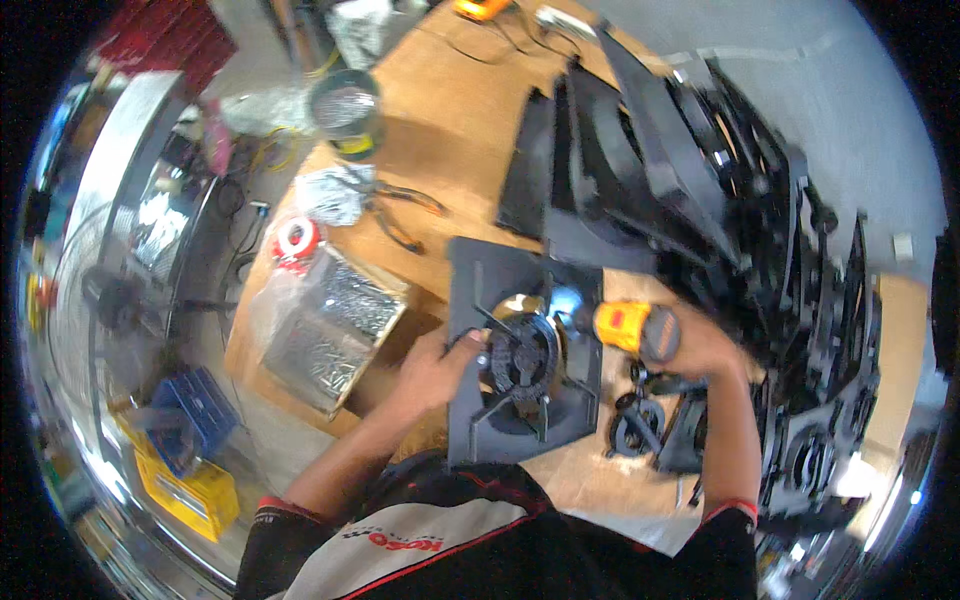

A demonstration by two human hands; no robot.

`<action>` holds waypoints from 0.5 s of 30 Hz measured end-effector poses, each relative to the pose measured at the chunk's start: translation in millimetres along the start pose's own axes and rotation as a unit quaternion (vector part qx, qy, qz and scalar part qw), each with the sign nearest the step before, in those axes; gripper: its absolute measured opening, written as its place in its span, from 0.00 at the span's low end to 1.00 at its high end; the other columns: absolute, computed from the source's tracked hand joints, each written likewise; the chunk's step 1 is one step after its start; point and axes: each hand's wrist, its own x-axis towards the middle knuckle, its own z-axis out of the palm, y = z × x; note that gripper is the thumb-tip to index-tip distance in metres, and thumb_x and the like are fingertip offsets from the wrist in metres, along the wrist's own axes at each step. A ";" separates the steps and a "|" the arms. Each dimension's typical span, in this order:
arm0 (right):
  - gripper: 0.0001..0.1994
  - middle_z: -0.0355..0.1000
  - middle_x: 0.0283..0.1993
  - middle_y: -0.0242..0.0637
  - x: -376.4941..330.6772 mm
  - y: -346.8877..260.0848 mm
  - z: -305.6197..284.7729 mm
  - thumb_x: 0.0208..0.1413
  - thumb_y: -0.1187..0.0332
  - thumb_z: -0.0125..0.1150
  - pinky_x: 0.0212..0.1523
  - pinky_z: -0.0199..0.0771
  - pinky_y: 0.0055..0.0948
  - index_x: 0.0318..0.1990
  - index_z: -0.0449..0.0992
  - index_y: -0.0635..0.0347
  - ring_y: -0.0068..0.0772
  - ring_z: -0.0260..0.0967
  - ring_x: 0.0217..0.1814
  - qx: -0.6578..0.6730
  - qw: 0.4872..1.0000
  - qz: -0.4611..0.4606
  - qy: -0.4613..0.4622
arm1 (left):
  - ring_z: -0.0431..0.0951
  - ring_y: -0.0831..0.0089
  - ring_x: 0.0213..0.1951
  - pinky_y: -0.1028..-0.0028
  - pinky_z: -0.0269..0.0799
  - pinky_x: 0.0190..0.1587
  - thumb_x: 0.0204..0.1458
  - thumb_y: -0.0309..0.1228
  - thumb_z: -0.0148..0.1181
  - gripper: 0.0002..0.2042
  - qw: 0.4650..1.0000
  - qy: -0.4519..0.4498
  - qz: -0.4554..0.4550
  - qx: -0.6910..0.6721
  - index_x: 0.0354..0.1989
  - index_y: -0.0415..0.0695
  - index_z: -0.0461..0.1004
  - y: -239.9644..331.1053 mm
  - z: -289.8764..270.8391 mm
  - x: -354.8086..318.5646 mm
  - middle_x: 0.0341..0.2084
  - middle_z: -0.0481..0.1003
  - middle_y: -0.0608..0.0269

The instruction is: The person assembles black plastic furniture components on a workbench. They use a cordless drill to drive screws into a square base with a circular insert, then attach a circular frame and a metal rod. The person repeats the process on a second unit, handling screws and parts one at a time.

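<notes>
Two bare hands work at the near side of the table. The left hand (438, 368) grips the left edge of a black metal stove panel with a round burner and thin pan supports (525, 358), thumb on top; the right hand (705, 345) is closed around a yellow-and-grey power driver (635, 330), its nose toward the panel's right side, though blur hides whether it touches.

Beside the right forearm, a round black burner ring (620, 430) lies among other dark parts. Left of the left hand sits an open pale-edged box (371, 350) of small silvery screws, in two heaps. Past it come a red-and-white tape roll (290, 262), black-and-orange-handled pliers (408, 192) and a round green tin (355, 145).

Crowding the whole right side is a jumbled stack of black sheet-metal panels (640, 160). The tabletop is light brown wood (430, 90), with a yellow device (482, 8) at its far end.

On the floor at left, a blue plastic crate (195, 415) sits by a yellow plastic crate (190, 495); smooth grey floor (830, 80) stretches beyond the stack.
</notes>
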 end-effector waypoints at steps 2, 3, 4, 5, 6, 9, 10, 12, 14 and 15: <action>0.31 0.78 0.47 0.42 -13.5 -29.7 -10.3 0.34 0.66 0.79 0.54 0.74 0.35 0.51 0.75 0.62 0.40 0.76 0.48 0.064 0.995 -0.077 -0.002 | 0.78 0.66 0.37 0.66 0.72 0.43 0.63 0.49 0.51 0.24 0.997 0.026 0.071 -0.001 0.47 0.36 0.75 -43.6 3.7 19.3 0.32 0.79 0.53; 0.28 0.78 0.46 0.40 -15.0 -41.8 -12.2 0.36 0.69 0.78 0.54 0.72 0.34 0.50 0.76 0.62 0.37 0.76 0.48 0.106 0.986 -0.127 -0.001 | 0.76 0.74 0.34 0.71 0.72 0.40 0.64 0.49 0.50 0.24 0.994 0.032 0.106 -0.018 0.46 0.37 0.75 -42.1 7.8 18.2 0.31 0.78 0.61; 0.28 0.78 0.46 0.39 -15.2 -63.6 -12.3 0.38 0.69 0.78 0.54 0.72 0.32 0.50 0.75 0.63 0.35 0.75 0.48 0.094 0.984 -0.135 0.075 | 0.77 0.65 0.36 0.66 0.72 0.42 0.64 0.51 0.48 0.26 0.993 0.042 0.109 -0.019 0.47 0.36 0.75 -40.2 6.4 15.6 0.32 0.78 0.54; 0.27 0.77 0.47 0.38 -17.9 -93.7 -8.0 0.39 0.69 0.77 0.54 0.72 0.31 0.50 0.75 0.63 0.33 0.75 0.48 0.084 0.975 -0.137 0.152 | 0.79 0.57 0.38 0.62 0.72 0.44 0.64 0.54 0.45 0.28 0.992 0.044 0.113 -0.021 0.48 0.36 0.74 -36.8 5.8 14.3 0.32 0.79 0.48; 0.27 0.77 0.47 0.36 -4.1 -115.3 -5.6 0.40 0.69 0.77 0.54 0.72 0.30 0.50 0.75 0.63 0.29 0.74 0.49 0.159 0.968 -0.143 0.133 | 0.80 0.48 0.40 0.57 0.72 0.47 0.63 0.56 0.42 0.30 0.992 0.047 0.117 -0.019 0.49 0.36 0.74 -34.4 4.4 10.9 0.33 0.79 0.41; 0.33 0.77 0.51 0.46 39.5 -184.1 -7.1 0.35 0.73 0.71 0.57 0.71 0.34 0.56 0.72 0.63 0.38 0.75 0.54 0.113 0.959 -0.224 0.133 | 0.80 0.45 0.42 0.56 0.72 0.47 0.64 0.57 0.39 0.32 0.987 0.079 0.137 0.001 0.50 0.36 0.72 -49.2 1.4 -1.9 0.34 0.79 0.40; 0.34 0.76 0.51 0.49 55.9 -198.4 -6.3 0.35 0.73 0.70 0.58 0.71 0.36 0.57 0.71 0.64 0.45 0.74 0.56 0.103 0.950 -0.258 0.144 | 0.80 0.46 0.44 0.57 0.72 0.47 0.64 0.55 0.42 0.30 0.985 0.081 0.149 -0.009 0.52 0.37 0.72 -47.5 -1.2 -13.9 0.34 0.79 0.41; 0.32 0.74 0.52 0.55 107.3 -217.5 -1.7 0.37 0.71 0.66 0.57 0.71 0.42 0.57 0.71 0.63 0.56 0.71 0.56 -0.028 0.942 -0.282 0.178 | 0.80 0.48 0.44 0.58 0.73 0.48 0.63 0.53 0.46 0.28 0.981 0.079 0.172 0.032 0.54 0.38 0.72 -70.8 -11.6 -32.0 0.37 0.79 0.42; 0.32 0.73 0.51 0.55 146.6 -232.1 5.0 0.40 0.70 0.64 0.56 0.72 0.45 0.60 0.69 0.58 0.55 0.71 0.57 -0.138 0.933 -0.229 0.241 | 0.79 0.53 0.47 0.60 0.72 0.51 0.62 0.49 0.51 0.26 0.981 0.075 0.172 0.058 0.55 0.38 0.72 -99.5 -26.1 -55.6 0.41 0.78 0.44; 0.33 0.73 0.51 0.54 165.9 -238.8 6.0 0.41 0.70 0.64 0.55 0.72 0.46 0.61 0.69 0.57 0.54 0.71 0.56 -0.168 0.935 -0.199 0.239 | 0.78 0.57 0.49 0.61 0.71 0.54 0.61 0.47 0.53 0.25 0.982 0.079 0.160 0.064 0.57 0.38 0.71 -114.8 -35.8 -70.1 0.45 0.78 0.46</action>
